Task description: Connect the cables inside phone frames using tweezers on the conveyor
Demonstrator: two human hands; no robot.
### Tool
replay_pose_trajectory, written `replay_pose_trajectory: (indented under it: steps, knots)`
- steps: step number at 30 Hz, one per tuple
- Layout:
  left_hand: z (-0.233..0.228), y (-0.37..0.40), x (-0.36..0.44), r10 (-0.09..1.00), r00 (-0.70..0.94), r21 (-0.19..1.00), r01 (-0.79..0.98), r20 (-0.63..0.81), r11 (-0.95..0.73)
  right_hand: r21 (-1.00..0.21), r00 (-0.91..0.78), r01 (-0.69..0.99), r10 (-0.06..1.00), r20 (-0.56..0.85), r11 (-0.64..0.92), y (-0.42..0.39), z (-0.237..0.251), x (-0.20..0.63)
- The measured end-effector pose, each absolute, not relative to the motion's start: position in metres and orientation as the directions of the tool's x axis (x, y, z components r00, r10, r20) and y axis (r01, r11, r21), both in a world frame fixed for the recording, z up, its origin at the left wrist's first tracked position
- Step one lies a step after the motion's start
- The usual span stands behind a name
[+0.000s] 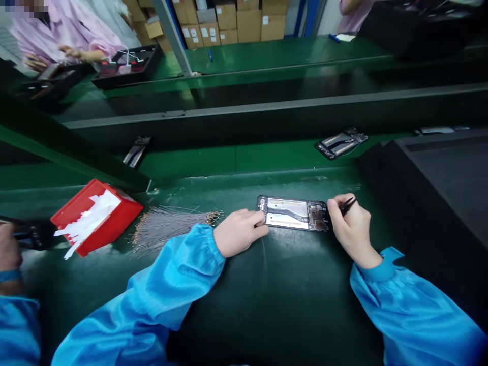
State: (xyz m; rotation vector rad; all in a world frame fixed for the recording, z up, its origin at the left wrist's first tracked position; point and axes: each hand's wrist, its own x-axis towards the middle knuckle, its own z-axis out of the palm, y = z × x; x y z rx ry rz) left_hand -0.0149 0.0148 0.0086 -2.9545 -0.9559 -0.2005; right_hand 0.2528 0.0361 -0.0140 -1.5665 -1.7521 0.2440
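An opened phone [287, 213], its flat ribbon cable and circuit board exposed, lies on the green bench before me. At its left end, my left hand [241, 233] is closed, thumb and fingers gripping the lower corner. A faint thin line, perhaps a wire, hangs below those fingertips. My right hand [353, 223] is at the phone's right end, the thumb against its edge. Dark tweezers [347, 205] are held in that hand, with the tips pointing up and away from the phone. Left of my left hand lies a bundle of thin grey cables [168, 229] with brass-coloured ends.
A red bin [110, 223] with torn white paper stands left of the cables. More opened phones [342, 143] lie on the strip behind. A black tray [442, 178] borders the right. A co-worker's hand [8, 249] is at far left; people work across the bench.
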Motion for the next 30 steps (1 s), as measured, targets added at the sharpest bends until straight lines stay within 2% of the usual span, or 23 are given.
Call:
replay_pose_trajectory:
  steps: [3,6,11,16,24,30]
  knots:
    - [0.008,0.013,-0.008,0.569,0.807,0.002,0.576,0.158,-0.817,-0.674,-0.028,0.691,0.941,0.337,0.262,0.030,-0.013,0.242]
    - [0.007,0.013,-0.003,0.561,0.815,-0.004,0.567,0.146,-0.823,-0.787,-0.170,0.542,0.956,0.239,0.294,0.024,-0.010,0.235]
    - [0.004,0.015,0.006,0.531,0.833,0.023,0.534,0.154,-0.845,-0.841,-0.332,0.401,0.913,0.237,0.364,0.012,-0.005,0.236]
    - [-0.002,0.017,0.015,0.582,0.779,0.050,0.588,0.235,-0.807,-0.847,-0.295,0.390,0.920,0.258,0.362,0.006,-0.002,0.235]
    - [-0.008,0.016,0.017,0.604,0.747,0.074,0.610,0.276,-0.789,-0.934,-0.269,0.338,0.963,0.025,0.119,0.006,0.000,0.230]
    - [-0.010,0.016,0.017,0.602,0.749,0.081,0.606,0.276,-0.791,-0.938,-0.274,0.340,0.961,-0.032,0.066,0.007,0.000,0.230]
